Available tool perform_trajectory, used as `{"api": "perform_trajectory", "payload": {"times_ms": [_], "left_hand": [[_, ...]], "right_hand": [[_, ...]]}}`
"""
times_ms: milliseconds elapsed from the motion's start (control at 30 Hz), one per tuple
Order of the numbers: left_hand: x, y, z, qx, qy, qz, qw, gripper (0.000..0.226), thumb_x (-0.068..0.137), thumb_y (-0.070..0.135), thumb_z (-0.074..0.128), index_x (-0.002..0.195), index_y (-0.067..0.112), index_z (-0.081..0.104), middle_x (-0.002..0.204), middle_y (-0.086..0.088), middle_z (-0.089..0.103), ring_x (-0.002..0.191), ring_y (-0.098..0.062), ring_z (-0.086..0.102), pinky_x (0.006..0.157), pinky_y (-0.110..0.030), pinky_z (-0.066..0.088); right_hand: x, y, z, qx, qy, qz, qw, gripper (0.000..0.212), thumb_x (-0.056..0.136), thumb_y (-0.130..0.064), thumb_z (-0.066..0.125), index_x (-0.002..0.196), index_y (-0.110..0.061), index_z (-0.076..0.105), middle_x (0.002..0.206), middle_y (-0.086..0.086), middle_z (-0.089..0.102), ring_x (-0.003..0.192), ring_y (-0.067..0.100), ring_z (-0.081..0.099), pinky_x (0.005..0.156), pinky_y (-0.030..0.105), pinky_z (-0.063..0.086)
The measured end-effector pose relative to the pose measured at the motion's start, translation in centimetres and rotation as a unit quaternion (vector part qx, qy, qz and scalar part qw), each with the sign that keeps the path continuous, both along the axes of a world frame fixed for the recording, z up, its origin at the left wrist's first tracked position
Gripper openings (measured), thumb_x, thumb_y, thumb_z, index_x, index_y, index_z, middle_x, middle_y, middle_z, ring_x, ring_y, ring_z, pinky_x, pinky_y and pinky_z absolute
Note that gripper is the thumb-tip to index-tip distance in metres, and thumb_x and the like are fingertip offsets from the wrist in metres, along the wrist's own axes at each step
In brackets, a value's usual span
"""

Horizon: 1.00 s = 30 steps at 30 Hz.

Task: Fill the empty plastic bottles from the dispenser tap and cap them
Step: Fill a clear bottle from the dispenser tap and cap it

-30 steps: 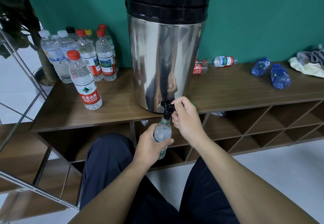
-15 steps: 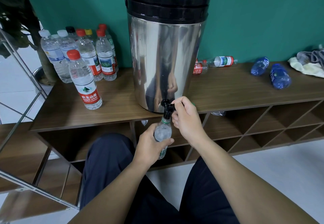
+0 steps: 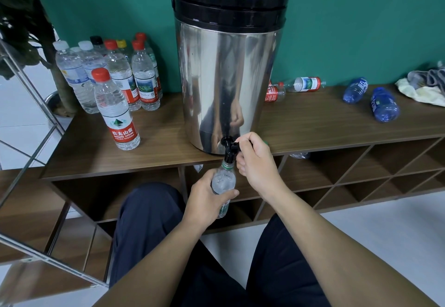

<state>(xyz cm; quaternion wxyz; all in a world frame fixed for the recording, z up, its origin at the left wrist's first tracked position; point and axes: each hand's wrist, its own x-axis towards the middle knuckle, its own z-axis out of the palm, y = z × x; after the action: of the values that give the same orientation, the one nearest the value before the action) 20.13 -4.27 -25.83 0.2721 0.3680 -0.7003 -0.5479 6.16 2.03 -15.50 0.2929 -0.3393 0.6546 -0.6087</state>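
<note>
Both forearms reach forward, the left hand (image 3: 204,201) curled in a grip, the right hand (image 3: 256,160) pinching higher up.

1. Red label on the nearest standing bottle (image 3: 115,111): white Chinese characters "农夫山泉", with "NONGFU SPRING" beneath; a smaller line under that, too small to read.
2. Same label, above the red band: a green mountain emblem, no legible words.
3. Labels on the capped bottles behind (image 3: 144,78): print present, too small to read.
4. Red labels on the lying clear bottles (image 3: 308,84): lettering blurred, unreadable.
5. Blue bottles lying at right (image 3: 382,104): white markings, illegible.
</note>
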Motion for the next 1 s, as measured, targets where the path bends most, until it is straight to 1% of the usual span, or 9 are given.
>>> {"api": "perform_trajectory", "payload": {"times_ms": [100,200,367,533,800,1000], "left_hand": [[0.04,-0.01,0.00,0.001,0.001,-0.002,1.000,0.062,0.081,0.030,0.102,0.133,0.037,0.070,0.117,0.019,0.079,0.111,0.001,0.074,0.106,-0.042,0.062],[0.05,0.06,0.09,-0.001,0.001,-0.001,1.000,0.062,0.081,0.030,0.101,0.134,0.036,0.070,0.117,0.018,0.079,0.110,0.000,0.074,0.105,-0.041,0.063],[0.08,0.11,0.18,-0.004,-0.004,0.001,1.000,0.062,0.081,0.030,0.101,0.134,0.036,0.070,0.117,0.018,0.079,0.110,0.001,0.073,0.104,-0.037,0.062],[0.07,0.10,0.23,-0.006,-0.002,-0.002,1.000,0.057,0.083,0.027,0.101,0.131,0.035,0.071,0.114,0.019,0.080,0.107,0.001,0.074,0.102,-0.037,0.063],[0.06,0.02,0.04,-0.005,0.001,-0.002,1.000,0.059,0.082,0.028,0.101,0.132,0.036,0.071,0.116,0.019,0.080,0.110,-0.001,0.074,0.104,-0.042,0.063],[0.04,-0.02,-0.12,-0.005,-0.004,0.002,1.000,0.060,0.081,0.030,0.101,0.133,0.037,0.070,0.117,0.019,0.079,0.111,0.000,0.074,0.105,-0.043,0.063]], "right_hand": [[0.02,0.07,0.16,-0.001,0.000,0.006,1.000,0.023,0.115,-0.022,0.047,0.098,-0.023,0.061,0.062,-0.005,0.039,0.060,0.016,0.038,0.052,0.031,0.030],[0.04,0.16,0.25,-0.002,-0.002,0.011,1.000,0.021,0.116,-0.021,0.047,0.100,-0.019,0.060,0.064,-0.002,0.037,0.060,0.016,0.036,0.051,0.030,0.029],[0.03,0.17,0.21,0.006,0.009,0.009,1.000,0.022,0.116,-0.022,0.045,0.101,-0.021,0.061,0.062,-0.005,0.040,0.059,0.015,0.038,0.051,0.027,0.032],[0.04,0.08,0.13,0.005,0.004,0.005,1.000,0.020,0.116,-0.021,0.044,0.103,-0.015,0.059,0.063,-0.001,0.037,0.059,0.015,0.035,0.052,0.029,0.029],[0.06,0.09,0.07,0.007,0.015,0.001,1.000,0.021,0.116,-0.024,0.045,0.104,-0.017,0.061,0.062,-0.005,0.040,0.059,0.014,0.038,0.055,0.030,0.032],[0.05,0.16,0.41,0.011,0.015,0.005,1.000,0.022,0.116,-0.020,0.044,0.104,-0.015,0.061,0.061,-0.005,0.040,0.058,0.014,0.039,0.055,0.030,0.033]]}}
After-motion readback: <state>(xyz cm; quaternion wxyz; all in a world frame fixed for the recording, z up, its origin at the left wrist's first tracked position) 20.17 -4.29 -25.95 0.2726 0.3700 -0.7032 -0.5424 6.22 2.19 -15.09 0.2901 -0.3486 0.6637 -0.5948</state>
